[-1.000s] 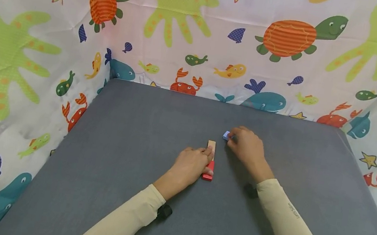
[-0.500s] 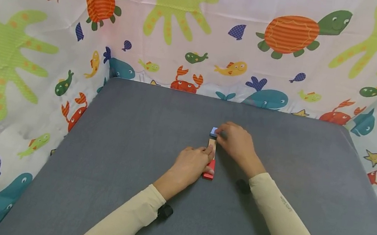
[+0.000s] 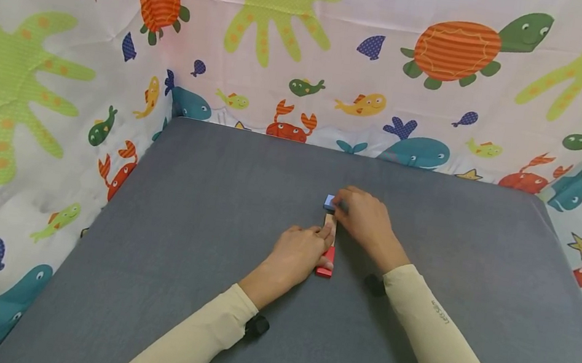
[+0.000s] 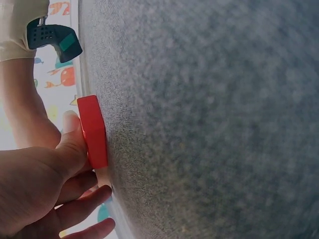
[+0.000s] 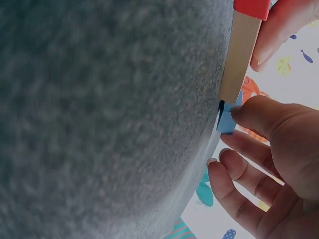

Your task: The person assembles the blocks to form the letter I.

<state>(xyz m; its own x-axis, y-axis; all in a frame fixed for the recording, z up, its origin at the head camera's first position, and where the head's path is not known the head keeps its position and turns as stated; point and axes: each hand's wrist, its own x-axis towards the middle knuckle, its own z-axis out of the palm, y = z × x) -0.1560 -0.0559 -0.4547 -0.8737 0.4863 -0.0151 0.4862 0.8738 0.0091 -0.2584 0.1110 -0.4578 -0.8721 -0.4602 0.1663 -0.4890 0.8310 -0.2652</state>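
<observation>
A red block and a plain wooden block lie end to end on the grey table. My left hand holds this pair, its thumb along the red block and a fingertip over the wooden one. Just past the wooden block's far end, a small blue block sits in line with them, a narrow gap between. My right hand pinches the blue block between thumb and index finger; the other fingers are loosely bent. The hand covers the blue block's right part in the head view.
The grey tabletop spreads around both hands. A white curtain printed with sea animals stands along its back and sides. Dark wrist cameras hang under both sleeves, close to the table.
My right hand has brought the blue block leftward, from right of the wooden block to beyond its far end. During the last half second both hands stay nearly still; the head view shifts slightly.
</observation>
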